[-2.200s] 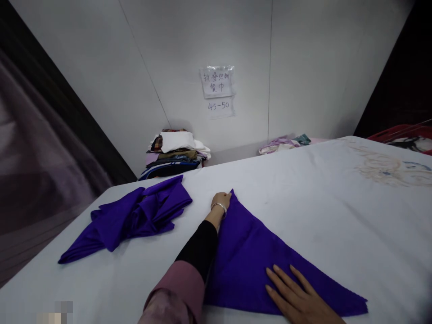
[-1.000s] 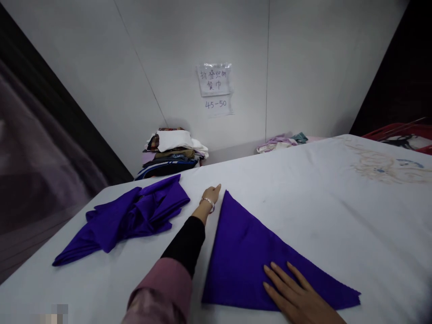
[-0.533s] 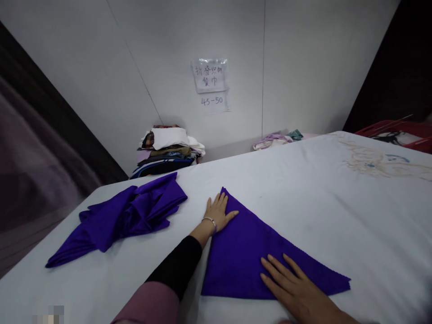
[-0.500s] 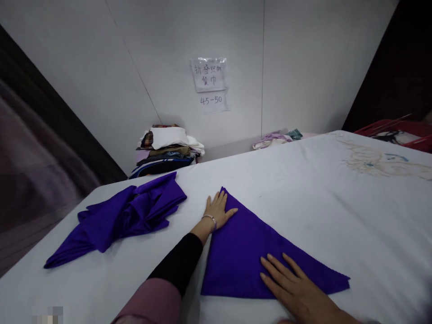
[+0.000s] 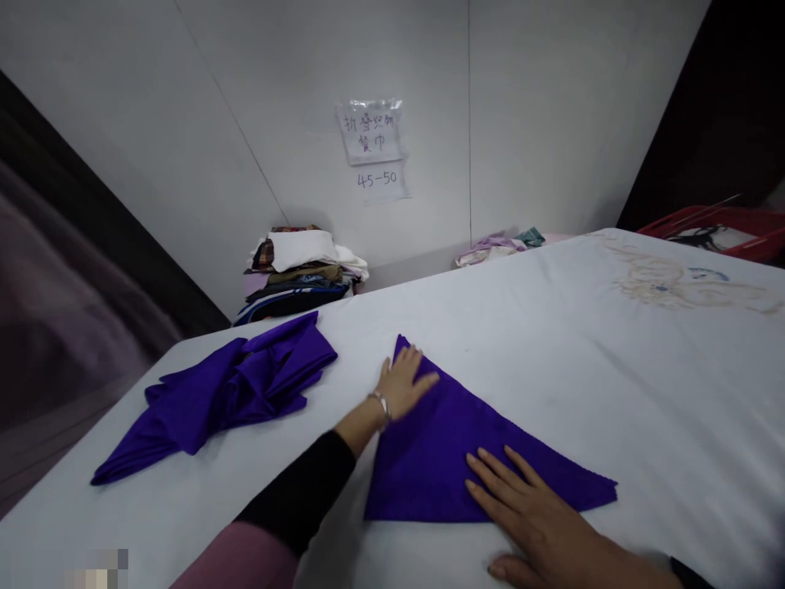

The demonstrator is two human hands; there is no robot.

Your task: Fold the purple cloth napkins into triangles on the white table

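Note:
A purple cloth [image 5: 454, 442] folded into a triangle lies flat on the white-covered table [image 5: 582, 343] in front of me. My left hand [image 5: 405, 383], with a silver bracelet on the wrist, lies open and flat on the cloth near its far tip. My right hand [image 5: 533, 515] rests open, fingers spread, on the cloth's near edge. A heap of crumpled purple cloths [image 5: 233, 388] lies to the left, apart from both hands.
A stack of folded fabrics [image 5: 300, 274] sits beyond the table's far left corner against the white wall. More cloths [image 5: 496, 245] lie at the far edge. A handwritten paper note [image 5: 371, 135] hangs on the wall. A red basket [image 5: 717, 225] stands far right.
My left hand let go of the cloth's far tip, lifted briefly, then came down flat on the cloth and slid slightly toward me. The right hand stayed pressed on the near edge.

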